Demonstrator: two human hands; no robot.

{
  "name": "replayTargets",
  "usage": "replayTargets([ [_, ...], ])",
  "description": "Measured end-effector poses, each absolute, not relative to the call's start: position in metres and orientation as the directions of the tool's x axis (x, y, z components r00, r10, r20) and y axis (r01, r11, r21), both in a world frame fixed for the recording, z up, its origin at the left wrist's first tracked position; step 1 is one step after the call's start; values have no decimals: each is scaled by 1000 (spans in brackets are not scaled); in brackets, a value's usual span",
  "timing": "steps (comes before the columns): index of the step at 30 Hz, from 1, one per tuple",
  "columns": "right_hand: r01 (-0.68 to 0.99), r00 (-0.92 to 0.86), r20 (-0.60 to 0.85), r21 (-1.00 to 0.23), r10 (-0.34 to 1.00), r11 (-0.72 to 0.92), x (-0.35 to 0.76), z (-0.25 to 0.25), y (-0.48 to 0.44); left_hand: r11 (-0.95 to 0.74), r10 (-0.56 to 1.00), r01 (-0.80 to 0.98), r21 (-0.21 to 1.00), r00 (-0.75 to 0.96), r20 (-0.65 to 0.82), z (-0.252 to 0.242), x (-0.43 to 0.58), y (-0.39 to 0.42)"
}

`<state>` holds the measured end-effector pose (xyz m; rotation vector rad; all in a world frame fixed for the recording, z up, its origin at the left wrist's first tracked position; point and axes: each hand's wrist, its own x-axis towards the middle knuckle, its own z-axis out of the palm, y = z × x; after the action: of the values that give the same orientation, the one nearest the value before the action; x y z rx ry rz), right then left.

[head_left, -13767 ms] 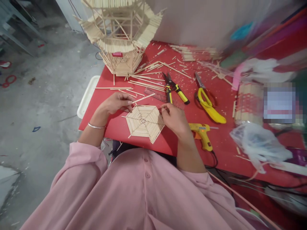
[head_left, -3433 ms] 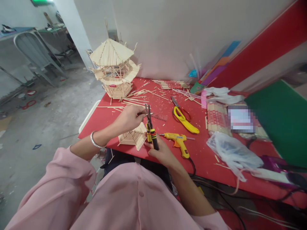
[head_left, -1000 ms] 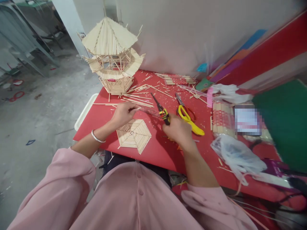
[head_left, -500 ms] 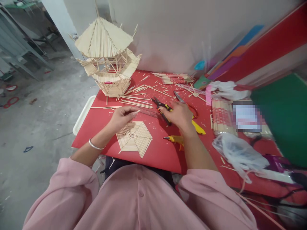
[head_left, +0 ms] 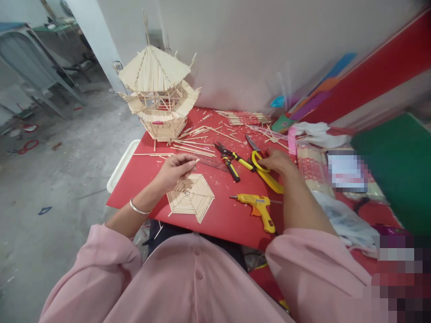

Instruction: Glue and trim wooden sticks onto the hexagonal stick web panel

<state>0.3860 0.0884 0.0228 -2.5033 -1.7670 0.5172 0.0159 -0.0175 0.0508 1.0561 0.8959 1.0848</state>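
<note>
Between the thumb and fingertips of my left hand [head_left: 177,170] is a short piece of stick [head_left: 197,160]. Just below that hand, a hexagonal stick panel [head_left: 191,199] lies flat, its sticks set in rings like a web. My right hand [head_left: 278,162] has its fingers curled at the handles of yellow-handled scissors [head_left: 258,162]; some fingertips are hidden. Left of the scissors lie black-and-yellow cutters [head_left: 230,167] with their handles spread. A yellow glue gun [head_left: 257,206] rests nearer to me, nozzle pointing left. A clear ruler [head_left: 213,164] lies beyond the panel.
A tiered stick pagoda [head_left: 156,96] stands at the back left of the red table [head_left: 222,224]. Loose sticks [head_left: 193,148] and scraps lie around its base, with a stick bundle [head_left: 244,117] by the wall. Bagged sticks [head_left: 311,168] and plastic bags [head_left: 346,220] occupy the right.
My right hand has moved right, from over the cutters to the scissors' handles, uncovering the cutters and glue gun. My left hand still pinches the stick piece. The view has shifted slightly.
</note>
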Motion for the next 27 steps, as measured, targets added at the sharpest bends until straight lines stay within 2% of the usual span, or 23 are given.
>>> replayTargets([
  [4, 892, 321, -172, -275, 931, -358, 383, 34, 79, 87, 975, -263, 961, 220, -29, 57, 13, -23],
  [6, 882, 296, -103, -351, 950, -313, 377, 39, 66, 73, 977, -251, 965, 213, -18, 58, 12, -22],
  [7, 872, 272, -57, -408, 961, -271, 370, 42, 57, 64, 979, -238, 969, 205, -15, 58, 12, -20],
  [9, 788, 204, 94, -607, 974, -107, 351, 47, 36, 36, 985, -207, 978, 174, 1, 56, 13, -11],
  [12, 705, 4, 161, -700, 987, 111, 308, 56, 10, -38, 992, -186, 982, 111, 59, 53, 17, 9],
  [15, 703, -215, 171, -657, 962, 274, 269, 63, -5, -94, 987, -176, 980, 113, 115, 53, 22, 27],
  [17, 731, -281, 172, -599, 944, 327, 253, 66, -7, -108, 984, -163, 981, 119, 128, 54, 24, 34],
  [21, 791, -303, 157, -508, 940, 340, 243, 67, -6, -119, 984, -100, 988, 120, 131, 55, 24, 39],
  [27, 808, -312, 134, -484, 940, 337, 241, 63, 0, -134, 979, -79, 988, 140, 144, 50, 25, 46],
])
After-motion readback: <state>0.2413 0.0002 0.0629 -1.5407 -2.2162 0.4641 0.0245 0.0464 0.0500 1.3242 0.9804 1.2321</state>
